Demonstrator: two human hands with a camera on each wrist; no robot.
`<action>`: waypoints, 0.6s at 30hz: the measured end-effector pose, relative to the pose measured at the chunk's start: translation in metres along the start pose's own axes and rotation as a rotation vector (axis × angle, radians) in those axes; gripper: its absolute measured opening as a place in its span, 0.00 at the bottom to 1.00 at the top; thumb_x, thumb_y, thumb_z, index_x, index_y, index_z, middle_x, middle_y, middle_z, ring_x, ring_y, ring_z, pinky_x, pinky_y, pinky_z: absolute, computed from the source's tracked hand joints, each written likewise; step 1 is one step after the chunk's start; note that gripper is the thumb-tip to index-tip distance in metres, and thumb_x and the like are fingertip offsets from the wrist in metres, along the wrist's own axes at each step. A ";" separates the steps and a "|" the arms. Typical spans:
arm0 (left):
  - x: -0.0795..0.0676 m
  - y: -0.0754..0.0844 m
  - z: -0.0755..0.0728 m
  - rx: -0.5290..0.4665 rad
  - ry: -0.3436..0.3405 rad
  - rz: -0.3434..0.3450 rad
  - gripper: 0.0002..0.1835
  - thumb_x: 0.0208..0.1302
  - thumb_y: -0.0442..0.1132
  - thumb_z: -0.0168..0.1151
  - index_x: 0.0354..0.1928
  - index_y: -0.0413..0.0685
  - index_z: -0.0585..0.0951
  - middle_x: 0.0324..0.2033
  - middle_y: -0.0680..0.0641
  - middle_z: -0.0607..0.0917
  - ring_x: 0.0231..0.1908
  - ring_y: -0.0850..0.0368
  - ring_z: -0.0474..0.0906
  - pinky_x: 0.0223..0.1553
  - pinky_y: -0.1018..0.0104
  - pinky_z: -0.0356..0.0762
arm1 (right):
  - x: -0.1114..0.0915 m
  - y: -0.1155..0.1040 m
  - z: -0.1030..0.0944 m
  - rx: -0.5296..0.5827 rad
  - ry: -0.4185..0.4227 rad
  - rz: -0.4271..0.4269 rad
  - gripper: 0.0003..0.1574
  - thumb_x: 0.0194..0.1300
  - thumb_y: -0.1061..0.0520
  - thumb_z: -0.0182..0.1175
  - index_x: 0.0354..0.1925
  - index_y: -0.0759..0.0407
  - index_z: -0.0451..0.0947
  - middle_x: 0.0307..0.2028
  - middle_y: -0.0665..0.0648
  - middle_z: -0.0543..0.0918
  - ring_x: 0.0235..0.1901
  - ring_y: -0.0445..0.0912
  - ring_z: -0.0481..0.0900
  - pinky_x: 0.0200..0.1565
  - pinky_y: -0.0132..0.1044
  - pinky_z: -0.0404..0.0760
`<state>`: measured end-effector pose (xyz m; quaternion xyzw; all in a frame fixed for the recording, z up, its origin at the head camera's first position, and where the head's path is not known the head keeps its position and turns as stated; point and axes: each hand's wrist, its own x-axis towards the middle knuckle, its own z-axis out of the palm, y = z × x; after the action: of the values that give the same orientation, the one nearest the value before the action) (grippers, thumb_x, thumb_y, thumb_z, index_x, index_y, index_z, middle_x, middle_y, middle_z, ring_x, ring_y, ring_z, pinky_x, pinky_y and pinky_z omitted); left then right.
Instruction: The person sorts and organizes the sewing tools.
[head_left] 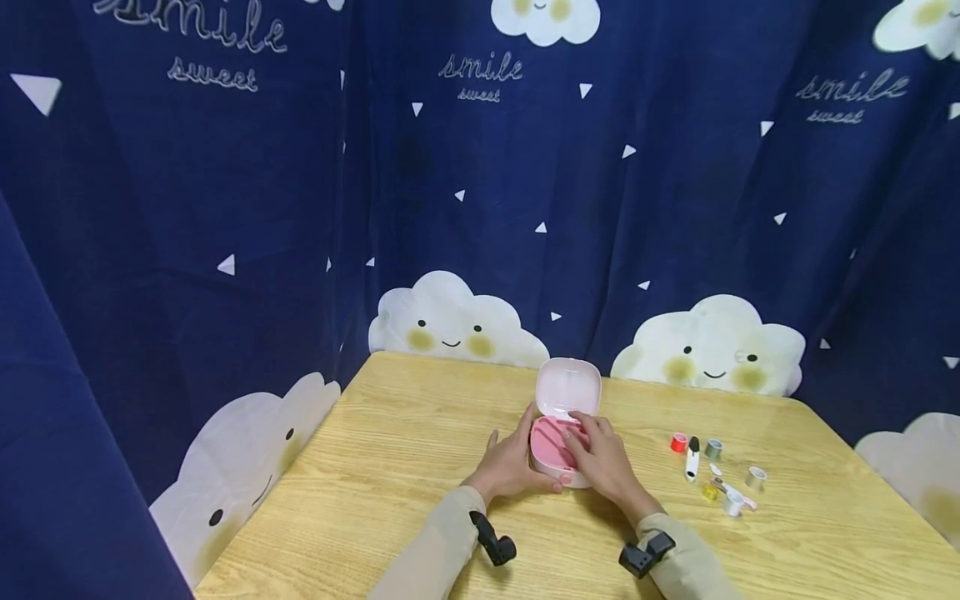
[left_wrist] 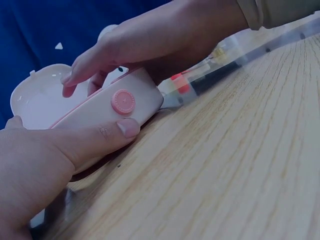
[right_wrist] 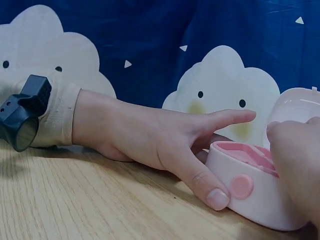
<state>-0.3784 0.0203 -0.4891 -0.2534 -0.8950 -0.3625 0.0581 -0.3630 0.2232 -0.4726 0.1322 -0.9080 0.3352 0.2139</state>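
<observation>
A small white-and-pink case (head_left: 567, 477) stands on the table with its lid (head_left: 567, 385) raised at the back. Inside it is a pink divided tray (head_left: 552, 442). My left hand (head_left: 507, 465) holds the case from the left, thumb beside the round pink button (left_wrist: 123, 102) on the front and fingers along the side. From the right, my right hand (head_left: 606, 463) reaches over the tray, its fingers extended and spread above the compartments. Its fingertips (left_wrist: 68, 80) stand over the far part of the case in the left wrist view; its thumb is hidden there.
Right of the case lie several thread spools, among them a red spool (head_left: 678, 442), a grey spool (head_left: 713, 449) and a white spool (head_left: 733, 502). Between them lies a white tool with a black tip (head_left: 692, 459). A blue curtain (head_left: 480, 167) hangs behind the wooden table (head_left: 390, 433).
</observation>
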 end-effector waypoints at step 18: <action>0.001 0.000 -0.002 0.011 -0.016 0.013 0.76 0.43 0.65 0.82 0.84 0.55 0.40 0.77 0.50 0.65 0.70 0.51 0.69 0.73 0.31 0.42 | -0.007 0.003 0.013 -0.036 0.061 -0.073 0.35 0.61 0.50 0.73 0.64 0.59 0.78 0.54 0.64 0.80 0.53 0.61 0.76 0.54 0.56 0.67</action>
<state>-0.3797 0.0191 -0.4871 -0.2616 -0.8957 -0.3553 0.0545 -0.3625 0.2176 -0.4866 0.1508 -0.9016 0.3145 0.2559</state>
